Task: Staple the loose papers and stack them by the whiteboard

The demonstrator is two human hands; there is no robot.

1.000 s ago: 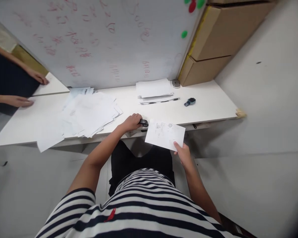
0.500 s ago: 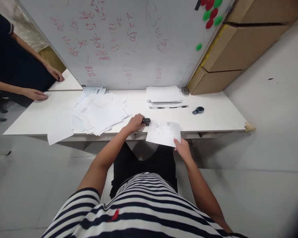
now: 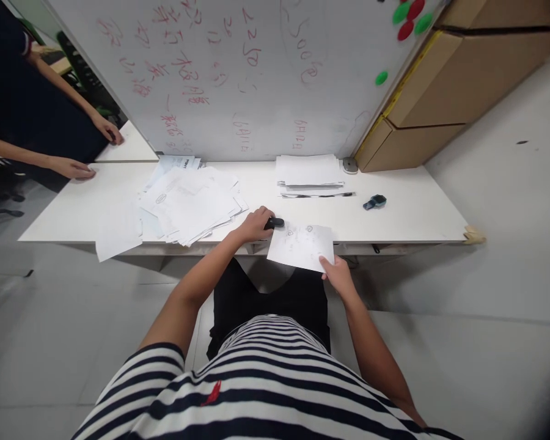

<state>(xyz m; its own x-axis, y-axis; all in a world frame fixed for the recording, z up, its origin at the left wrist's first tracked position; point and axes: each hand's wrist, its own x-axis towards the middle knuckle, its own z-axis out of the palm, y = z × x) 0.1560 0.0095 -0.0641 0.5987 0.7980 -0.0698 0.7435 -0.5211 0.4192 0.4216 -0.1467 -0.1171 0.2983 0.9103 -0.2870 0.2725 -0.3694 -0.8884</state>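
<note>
The person's left hand (image 3: 256,225) grips a black stapler (image 3: 278,222) by the corner of a printed sheet (image 3: 301,247), which the right hand (image 3: 339,275) pinches; loose papers (image 3: 190,205) sprawl across the white table (image 3: 406,223).

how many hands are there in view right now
4. Your left hand holds a black object; your right hand holds a paper sheet. Another person's upper hand and lower hand are at the picture's left.
</note>
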